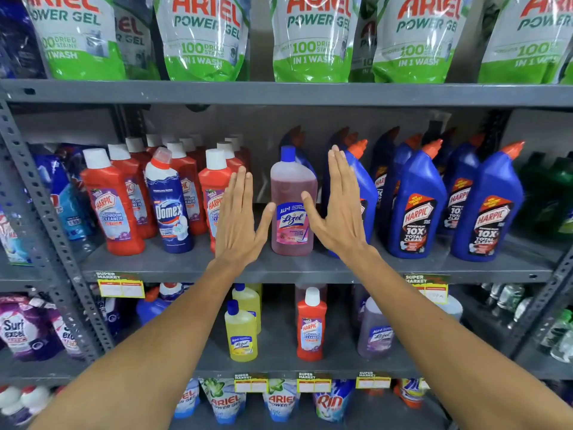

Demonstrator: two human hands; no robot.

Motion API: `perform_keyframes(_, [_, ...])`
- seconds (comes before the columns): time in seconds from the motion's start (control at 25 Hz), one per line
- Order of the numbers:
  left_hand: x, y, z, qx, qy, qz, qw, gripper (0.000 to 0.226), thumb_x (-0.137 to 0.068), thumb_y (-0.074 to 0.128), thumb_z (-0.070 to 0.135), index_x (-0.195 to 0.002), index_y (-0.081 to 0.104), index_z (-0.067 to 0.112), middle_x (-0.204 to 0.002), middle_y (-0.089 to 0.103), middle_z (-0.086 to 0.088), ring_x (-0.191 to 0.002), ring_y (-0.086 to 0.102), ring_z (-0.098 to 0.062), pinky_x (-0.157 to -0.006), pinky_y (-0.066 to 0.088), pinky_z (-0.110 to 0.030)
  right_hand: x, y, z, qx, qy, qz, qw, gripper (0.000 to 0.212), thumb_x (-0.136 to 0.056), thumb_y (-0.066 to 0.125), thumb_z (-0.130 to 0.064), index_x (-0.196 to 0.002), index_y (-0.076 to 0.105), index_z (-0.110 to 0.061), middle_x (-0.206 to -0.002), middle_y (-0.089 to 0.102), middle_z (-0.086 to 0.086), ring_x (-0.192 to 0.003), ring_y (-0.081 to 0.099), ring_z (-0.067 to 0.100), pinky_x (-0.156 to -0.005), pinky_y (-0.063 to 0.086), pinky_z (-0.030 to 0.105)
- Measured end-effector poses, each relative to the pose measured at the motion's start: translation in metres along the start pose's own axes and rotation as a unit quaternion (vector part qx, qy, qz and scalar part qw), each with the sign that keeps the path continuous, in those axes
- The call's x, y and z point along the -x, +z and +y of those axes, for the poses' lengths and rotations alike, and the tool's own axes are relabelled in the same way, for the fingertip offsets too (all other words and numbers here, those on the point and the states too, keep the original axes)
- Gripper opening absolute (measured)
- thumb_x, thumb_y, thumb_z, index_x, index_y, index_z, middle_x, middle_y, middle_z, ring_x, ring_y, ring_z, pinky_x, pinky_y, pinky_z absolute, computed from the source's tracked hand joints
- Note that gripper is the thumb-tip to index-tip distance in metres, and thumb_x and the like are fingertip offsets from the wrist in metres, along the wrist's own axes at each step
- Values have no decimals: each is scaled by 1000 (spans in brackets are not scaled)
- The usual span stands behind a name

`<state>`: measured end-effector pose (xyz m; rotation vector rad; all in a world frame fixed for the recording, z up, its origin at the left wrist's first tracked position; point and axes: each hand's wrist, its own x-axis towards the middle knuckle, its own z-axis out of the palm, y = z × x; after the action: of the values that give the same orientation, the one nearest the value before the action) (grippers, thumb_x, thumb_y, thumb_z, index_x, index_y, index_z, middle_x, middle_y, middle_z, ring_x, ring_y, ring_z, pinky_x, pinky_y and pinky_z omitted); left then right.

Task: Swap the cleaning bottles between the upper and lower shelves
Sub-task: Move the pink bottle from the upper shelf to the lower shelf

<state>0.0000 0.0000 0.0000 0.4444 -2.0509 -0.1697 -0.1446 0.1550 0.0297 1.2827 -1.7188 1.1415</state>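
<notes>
A pink Lizol bottle (293,201) with a blue cap stands upright on the upper shelf (186,270), between red Harpic bottles and blue Harpic bottles. My left hand (238,223) is flat and open just left of it, thumb near the label. My right hand (339,209) is flat and open just right of it, its thumb touching or almost touching the bottle. Neither hand holds anything. On the lower shelf (279,366) stand a red Harpic bottle (311,327), two yellow Lizol bottles (241,333) and a purple Lizol bottle (375,332).
A Domex bottle (170,206) stands among the red bottles on the left. Blue Harpic bottles (415,206) crowd the right side. Ariel Power Gel pouches (311,38) hang over the top shelf. Price tags (121,287) line the shelf edges. A grey upright post (46,218) stands left.
</notes>
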Motion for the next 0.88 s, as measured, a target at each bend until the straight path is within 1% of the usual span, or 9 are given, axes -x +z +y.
perform_keyframes(0.16, [14,9,-1,9,-15,-32,999,79,-108,44,53,-169,16,11,-179,14,-8,-166,14,-22,-134,19,-41,16,6,-3,-31,34,-2,999,84,-103,73,-24,-167,25,2,-178,23,16,-167,21,28,-132,27,55])
perform_keyframes(0.32, [14,17,9,84,-35,-81,993,78,-104,61,46,-166,30,11,-174,32,-8,-159,34,-19,-126,38,-39,62,11,-2,-44,66,-33,996,84,-104,71,-28,-169,24,-3,-180,22,8,-168,19,19,-137,21,42])
perform_keyframes(0.36, [12,19,12,111,-62,-95,987,81,-101,67,47,-165,31,13,-172,35,-7,-155,39,-17,-122,43,-35,77,13,-1,-41,81,-50,995,84,-105,70,-30,-170,23,-5,-180,21,6,-167,18,16,-137,20,38])
perform_keyframes(0.44, [5,19,21,194,-141,-118,964,91,-93,78,46,-164,29,17,-167,43,-1,-142,47,-6,-106,45,-13,105,19,4,-35,116,-90,989,83,-106,67,-35,-171,22,-10,-180,21,1,-167,18,12,-136,19,31])
perform_keyframes(0.52, [-7,20,26,293,-220,-144,919,101,-85,88,36,-164,27,20,-152,55,10,-122,57,7,-87,45,-1,126,27,11,-12,153,-118,981,79,-107,64,-40,-171,25,-13,-178,27,1,-165,24,12,-134,23,31])
perform_keyframes(0.6, [-20,28,20,361,-279,-175,872,90,-80,93,23,-154,41,22,-131,64,12,-99,68,14,-75,55,-5,138,38,16,34,185,-145,971,73,-107,60,-47,-167,35,-13,-171,41,5,-158,39,19,-131,33,36])
perform_keyframes(0.64, [-25,31,16,375,-294,-190,858,80,-78,94,19,-145,48,22,-126,68,8,-96,72,11,-75,59,-9,141,43,16,59,190,-152,968,69,-108,56,-50,-163,43,-11,-166,50,7,-153,46,22,-129,35,37])
perform_keyframes(0.76, [-39,41,0,392,-309,-231,835,78,-74,96,16,-141,56,16,-128,74,-1,-111,76,-9,-87,66,-27,149,55,18,143,158,-166,963,64,-109,46,-52,-150,61,-6,-153,64,11,-145,57,25,-129,36,41])
perform_keyframes(0.88, [-47,46,-9,405,-307,-248,825,79,-73,95,13,-143,58,16,-125,76,1,-107,77,-8,-83,64,-23,148,59,18,168,143,-159,962,63,-108,45,-50,-146,65,-4,-150,66,12,-143,60,25,-126,39,41])
